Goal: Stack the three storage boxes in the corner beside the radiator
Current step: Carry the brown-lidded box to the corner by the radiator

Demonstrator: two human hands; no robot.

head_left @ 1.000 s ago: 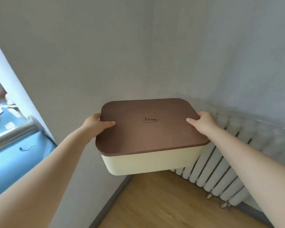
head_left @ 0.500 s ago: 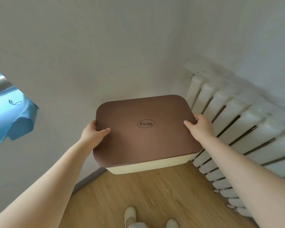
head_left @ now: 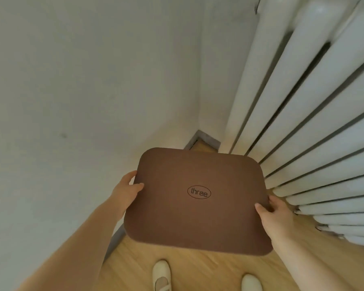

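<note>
I hold the brown-lidded storage box (head_left: pixel 198 206) between left hand (head_left: pixel 125 193) and right hand (head_left: pixel 275 217), beside the white ribbed radiator (head_left: pixel 303 101); its height above the floor is unclear

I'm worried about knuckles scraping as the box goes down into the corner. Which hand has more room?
The left hand seems to. It grips the box edge with open space toward the wall. The right hand holds the edge close to the radiator fins, so it probably needs more care.
</note>
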